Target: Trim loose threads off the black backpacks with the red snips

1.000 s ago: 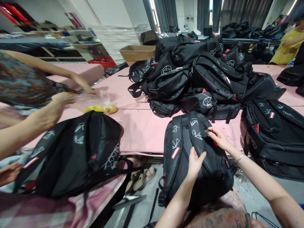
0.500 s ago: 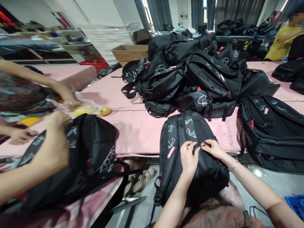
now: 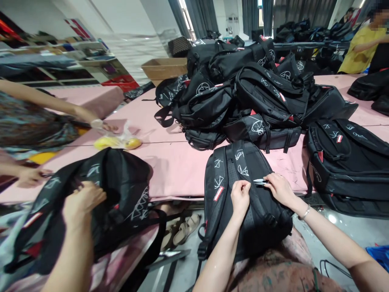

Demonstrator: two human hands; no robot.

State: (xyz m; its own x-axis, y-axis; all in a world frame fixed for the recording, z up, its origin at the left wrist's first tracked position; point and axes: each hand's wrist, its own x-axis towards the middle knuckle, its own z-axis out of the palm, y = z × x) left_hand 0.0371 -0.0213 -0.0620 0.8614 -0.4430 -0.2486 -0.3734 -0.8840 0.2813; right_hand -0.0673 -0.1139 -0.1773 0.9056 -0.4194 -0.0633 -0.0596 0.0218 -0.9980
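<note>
Backpack in work: the black backpack (image 3: 258, 207) leans on the person's lap, its upper part at the edge of the pink table (image 3: 179, 174); white line drawings and a red label are on the shoulder straps.
Left hand: the left hand (image 3: 240, 198) is over this backpack, thumb and fingertips pressed together – I cannot tell if a thread is between them.
Right hand: the right hand (image 3: 281, 188) grips small metal snips (image 3: 259, 181), their blades pointing toward the left hand; a bracelet (image 3: 305, 212) is around the wrist.
Left neighbour: a co-worker's hand (image 3: 83, 200) is at another black backpack (image 3: 127, 174).
Floor: beige sandals (image 3: 187, 230) show below the table.
Right side: one more black backpack (image 3: 352, 174) stands near.
Table middle: yellow items (image 3: 106, 142) lie by clear plastic – beyond, a pile of black backpacks (image 3: 267, 93).
Behind: an open cardboard box (image 3: 164, 69), then dark curtains (image 3: 203, 18).
</note>
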